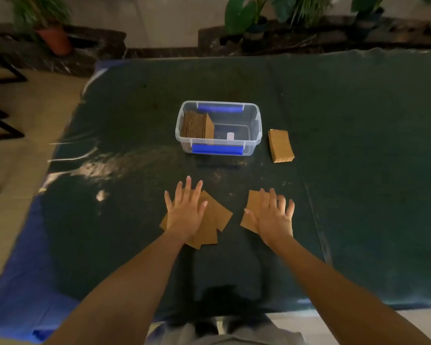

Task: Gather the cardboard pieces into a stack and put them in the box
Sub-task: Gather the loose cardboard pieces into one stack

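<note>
My left hand (186,212) lies flat, fingers spread, on a fanned group of brown cardboard pieces (214,221) at the near middle of the table. My right hand (273,215) lies flat with spread fingers on a smaller group of cardboard pieces (253,204) just to the right. A clear plastic box (255,135) with blue handles stands farther back; a row of cardboard pieces (197,124) stands on edge in its left end. A neat cardboard stack (280,145) lies on the table right of the box.
The table is covered by a dark green sheet (358,145) over blue cloth. Potted plants (52,28) line a dark ledge behind the table. Black furniture legs (0,120) stand on the floor at the left.
</note>
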`<move>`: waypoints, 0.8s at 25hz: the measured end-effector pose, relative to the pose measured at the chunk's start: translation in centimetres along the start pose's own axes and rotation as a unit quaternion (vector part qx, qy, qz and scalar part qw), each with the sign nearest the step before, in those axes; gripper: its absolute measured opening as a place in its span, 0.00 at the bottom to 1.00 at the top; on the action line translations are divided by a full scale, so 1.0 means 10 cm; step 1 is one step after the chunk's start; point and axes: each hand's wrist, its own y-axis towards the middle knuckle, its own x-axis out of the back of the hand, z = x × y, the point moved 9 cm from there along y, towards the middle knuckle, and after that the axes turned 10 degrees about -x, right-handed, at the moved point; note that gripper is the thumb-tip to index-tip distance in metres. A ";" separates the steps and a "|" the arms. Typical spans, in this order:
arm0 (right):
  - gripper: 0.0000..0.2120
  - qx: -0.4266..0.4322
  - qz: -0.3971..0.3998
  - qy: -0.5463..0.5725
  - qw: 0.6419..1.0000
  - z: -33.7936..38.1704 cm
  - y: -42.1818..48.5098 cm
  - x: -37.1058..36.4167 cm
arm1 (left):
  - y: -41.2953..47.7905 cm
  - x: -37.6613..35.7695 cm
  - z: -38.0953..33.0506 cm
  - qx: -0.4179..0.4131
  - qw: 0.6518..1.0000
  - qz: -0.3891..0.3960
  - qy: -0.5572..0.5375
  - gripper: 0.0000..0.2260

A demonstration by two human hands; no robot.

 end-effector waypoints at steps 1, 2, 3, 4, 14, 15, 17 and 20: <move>0.34 -0.015 0.002 -0.010 1.000 -0.03 -0.01 -0.02 | -0.03 -0.03 0.07 0.018 1.000 0.010 0.000 0.26; 0.33 -0.024 -0.003 -0.010 1.000 -0.05 -0.01 -0.05 | -0.04 -0.06 0.14 0.035 0.999 0.010 -0.009 0.26; 0.32 -0.035 0.000 -0.016 0.999 -0.08 -0.01 -0.10 | -0.07 -0.09 0.22 0.056 0.998 0.010 -0.013 0.27; 0.32 -0.044 0.010 -0.017 0.999 -0.11 -0.01 -0.17 | -0.12 -0.14 0.31 0.083 0.996 0.010 -0.028 0.28; 0.29 -0.004 0.051 0.102 0.994 0.59 -0.04 -0.26 | -0.41 -0.06 0.78 0.301 0.921 -0.055 -0.240 0.35; 0.28 0.003 0.054 0.125 0.991 0.66 -0.04 -0.24 | -0.48 -0.09 0.82 0.324 0.904 -0.063 -0.274 0.33; 0.27 0.013 0.057 0.170 0.984 0.81 -0.04 -0.18 | -0.66 -0.19 0.89 0.370 0.856 -0.079 -0.353 0.30; 0.26 0.004 0.079 0.203 0.976 0.94 0.01 -0.14 | -0.89 -0.33 0.88 0.434 0.781 -0.082 -0.442 0.28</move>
